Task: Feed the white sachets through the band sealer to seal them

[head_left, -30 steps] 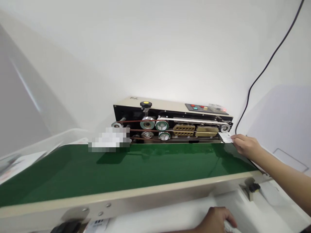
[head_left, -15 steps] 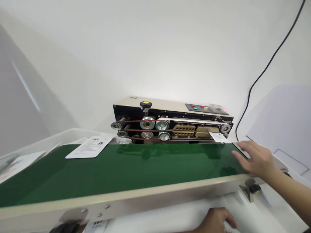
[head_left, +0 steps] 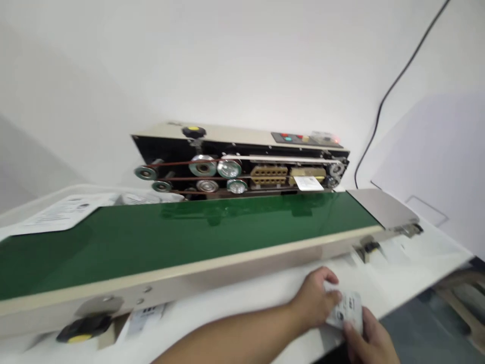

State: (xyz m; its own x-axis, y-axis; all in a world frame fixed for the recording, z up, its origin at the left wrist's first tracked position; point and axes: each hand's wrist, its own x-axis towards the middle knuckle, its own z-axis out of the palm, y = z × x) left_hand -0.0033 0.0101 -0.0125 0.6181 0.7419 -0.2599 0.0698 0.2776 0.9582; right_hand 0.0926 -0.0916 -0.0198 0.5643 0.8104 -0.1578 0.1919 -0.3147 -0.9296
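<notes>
A small white printed packet [head_left: 346,308] lies at the front edge of the white table. My left hand [head_left: 314,299] reaches in from the lower left, its fingers curled onto the packet's left side. At the bottom edge, my right hand [head_left: 369,344] pinches the packet's lower right corner with the thumb on top. Behind them runs the green conveyor belt [head_left: 197,237] of a band sealer [head_left: 242,162]. Another small white packet [head_left: 308,183] sits in the sealer's jaws near its right end. A larger white printed pouch [head_left: 60,212] lies past the belt's left end.
A metal feed plate [head_left: 382,208] sticks out at the belt's right end. A black cable [head_left: 382,101] runs up the white wall. A yellow and black knob [head_left: 81,328] sits on the conveyor's front frame, a white label [head_left: 146,317] beside it. Floor shows at lower right.
My right hand left the sealer's feed end and came down to the packet by my left hand. The fed packet moved left inside the sealer. The printed pouch rode off the belt's left end.
</notes>
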